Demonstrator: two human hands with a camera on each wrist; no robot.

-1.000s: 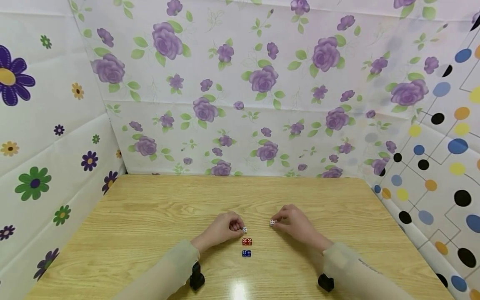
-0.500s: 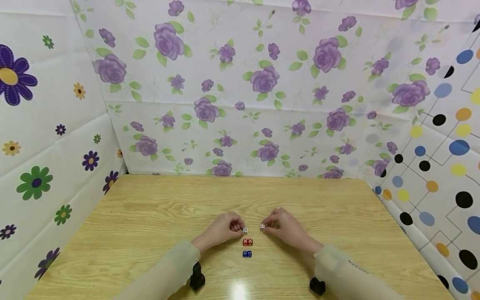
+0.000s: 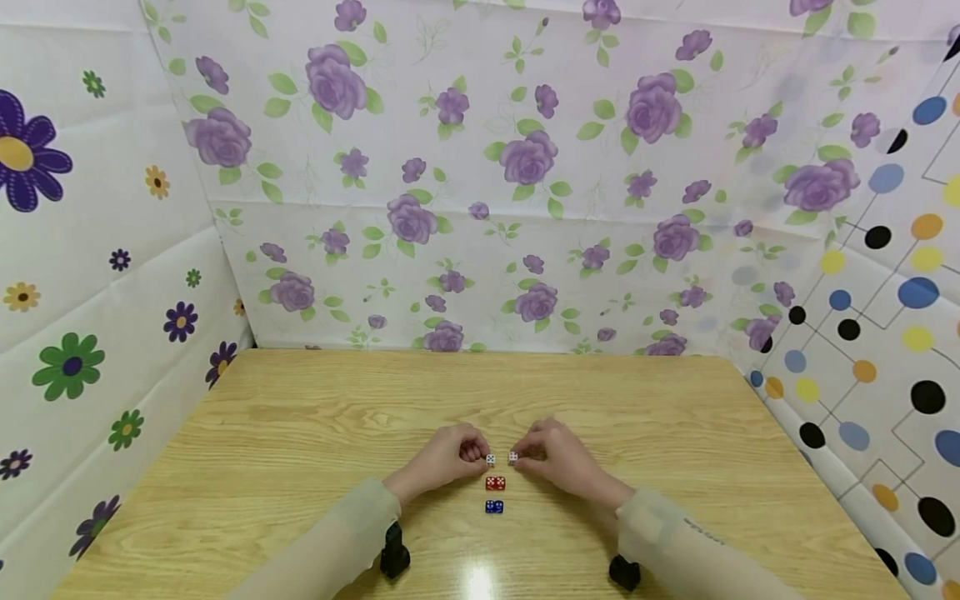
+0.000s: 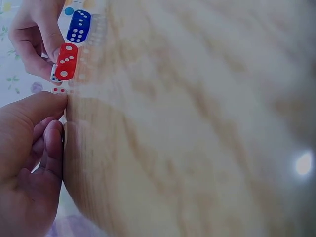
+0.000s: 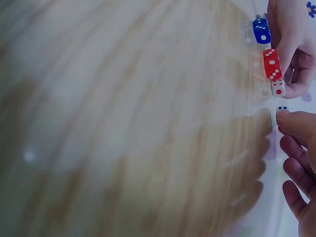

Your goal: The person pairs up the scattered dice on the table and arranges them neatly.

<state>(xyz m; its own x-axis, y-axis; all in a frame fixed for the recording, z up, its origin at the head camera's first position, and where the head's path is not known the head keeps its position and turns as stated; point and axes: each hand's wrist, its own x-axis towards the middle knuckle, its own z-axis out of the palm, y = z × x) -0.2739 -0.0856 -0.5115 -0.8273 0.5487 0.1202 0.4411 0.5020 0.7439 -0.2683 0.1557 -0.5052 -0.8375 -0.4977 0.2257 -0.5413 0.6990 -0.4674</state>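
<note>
My left hand (image 3: pixel 447 454) rests on the table, its thumb and forefinger pinching a white die (image 3: pixel 491 460). Across a small gap from it, my right hand (image 3: pixel 561 457) pinches a second white die (image 3: pixel 513 457) between thumb and fingertips. Just nearer to me, two red dice (image 3: pixel 495 483) sit side by side, and two blue dice (image 3: pixel 494 507) form another pair below them. In the left wrist view, the left thumb partly covers the white die (image 4: pixel 59 91). Most of the right hand's die (image 5: pixel 282 108) is hidden behind the thumb in the right wrist view.
All the dice are on a wood-grain table (image 3: pixel 322 408). A floral cloth (image 3: pixel 480 167) hangs behind its back edge, with patterned cloths along the left and right sides. Black wrist cameras (image 3: pixel 393 557) sit beneath both forearms.
My right hand has moved left and slightly toward me with its white die, narrowing the gap to the other white die. The left hand and the red and blue dice stay in place.
</note>
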